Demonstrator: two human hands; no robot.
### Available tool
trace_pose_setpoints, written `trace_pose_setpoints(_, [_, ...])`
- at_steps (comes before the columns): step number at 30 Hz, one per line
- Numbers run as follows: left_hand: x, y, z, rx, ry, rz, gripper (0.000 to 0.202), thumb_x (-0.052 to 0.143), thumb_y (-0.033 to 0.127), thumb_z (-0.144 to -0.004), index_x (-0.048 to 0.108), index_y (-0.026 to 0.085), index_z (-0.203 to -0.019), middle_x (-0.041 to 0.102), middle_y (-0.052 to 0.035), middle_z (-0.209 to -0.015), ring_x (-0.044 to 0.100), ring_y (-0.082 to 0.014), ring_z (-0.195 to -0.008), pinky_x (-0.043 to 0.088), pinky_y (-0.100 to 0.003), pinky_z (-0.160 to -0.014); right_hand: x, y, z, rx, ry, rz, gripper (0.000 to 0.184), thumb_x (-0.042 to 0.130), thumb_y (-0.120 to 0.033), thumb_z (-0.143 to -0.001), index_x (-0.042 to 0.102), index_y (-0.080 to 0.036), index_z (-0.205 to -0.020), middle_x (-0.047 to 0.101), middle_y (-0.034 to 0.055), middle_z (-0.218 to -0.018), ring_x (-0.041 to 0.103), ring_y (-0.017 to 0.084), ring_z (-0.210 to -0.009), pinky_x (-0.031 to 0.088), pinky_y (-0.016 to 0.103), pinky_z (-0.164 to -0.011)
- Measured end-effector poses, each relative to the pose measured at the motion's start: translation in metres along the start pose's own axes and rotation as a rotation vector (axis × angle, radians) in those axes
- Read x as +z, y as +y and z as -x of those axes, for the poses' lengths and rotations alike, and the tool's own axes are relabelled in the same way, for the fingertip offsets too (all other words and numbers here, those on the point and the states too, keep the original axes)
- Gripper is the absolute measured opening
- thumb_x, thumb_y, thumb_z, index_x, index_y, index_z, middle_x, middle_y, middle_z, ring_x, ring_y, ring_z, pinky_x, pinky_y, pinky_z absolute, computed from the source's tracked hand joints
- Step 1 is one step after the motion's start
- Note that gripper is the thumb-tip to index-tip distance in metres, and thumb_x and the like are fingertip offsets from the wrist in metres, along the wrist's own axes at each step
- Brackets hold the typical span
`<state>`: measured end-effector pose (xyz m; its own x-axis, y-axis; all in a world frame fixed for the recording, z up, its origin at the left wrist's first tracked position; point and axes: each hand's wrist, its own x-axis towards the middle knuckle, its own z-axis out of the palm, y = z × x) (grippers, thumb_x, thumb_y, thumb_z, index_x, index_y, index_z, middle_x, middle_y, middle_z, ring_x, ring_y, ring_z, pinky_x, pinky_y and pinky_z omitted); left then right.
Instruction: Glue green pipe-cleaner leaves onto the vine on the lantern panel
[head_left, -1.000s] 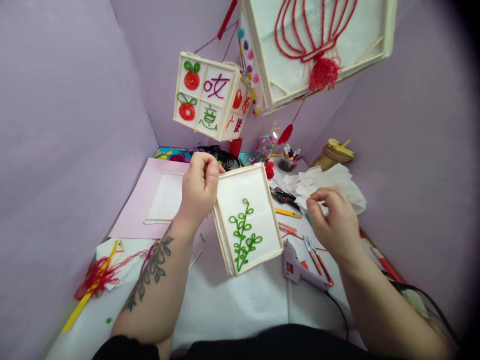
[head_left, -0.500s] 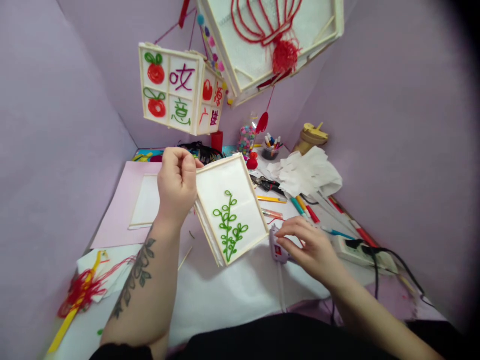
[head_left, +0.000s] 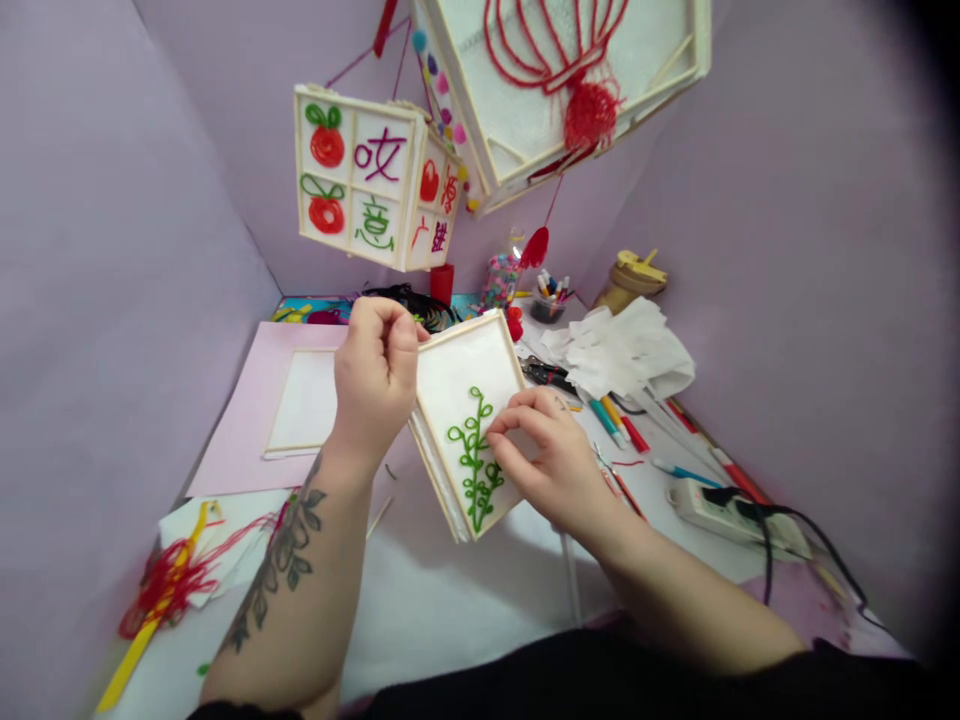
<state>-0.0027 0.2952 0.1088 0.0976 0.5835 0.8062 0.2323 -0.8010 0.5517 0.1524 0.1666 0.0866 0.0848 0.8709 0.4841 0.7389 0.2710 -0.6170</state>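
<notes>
My left hand is closed at the upper left edge of a white panel box with pale wooden strip edges, holding it tilted above the table. A green leafy sprig, shaped from looped cord, decorates its front face. In front of that face is my right hand, thumb and index finger brought together at the sprig's right side. Whatever lies in that pinch is too small to make out. The lilac glue gun seen earlier is now hidden behind the right hand.
Two decorated lanterns hang overhead, one with red fruit, one with a red tassel. On the table are a framed white panel, black pliers, white cloth, markers, a power strip and red threads.
My right hand has moved left and up from beside the glue gun to the panel's front face. My left hand keeps its hold; the view has shifted slightly.
</notes>
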Motion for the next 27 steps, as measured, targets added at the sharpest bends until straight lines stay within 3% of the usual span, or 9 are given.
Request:
trace_pose_setpoints(18, [0.0,0.005,0.002,-0.041,-0.017,0.019,0.01,0.046,0.025,-0.098,0.049,0.023,-0.088,0.061,0.0017,-0.079,0.063,-0.0115,-0.072,0.048,-0.025,-0.067,0.007,0.0,-0.003,0.076,-0.007,0.05,0.01,0.057,-0.018,-0.087,0.057,-0.021,-0.077,0.054,0.0046,-0.09,0.053,0.022,-0.09,0.043,0.037,-0.082])
trace_pose_setpoints(27, [0.0,0.004,0.002,-0.041,-0.013,-0.003,0.01,0.046,0.026,-0.098,0.049,0.023,-0.089,0.061,0.0016,-0.078,0.063,-0.0119,-0.072,0.049,-0.026,-0.066,0.002,0.008,-0.004,0.093,0.061,0.038,0.012,0.057,-0.022,-0.088,0.056,-0.021,-0.076,0.053,0.0049,-0.091,0.054,0.02,-0.088,0.045,0.036,-0.08])
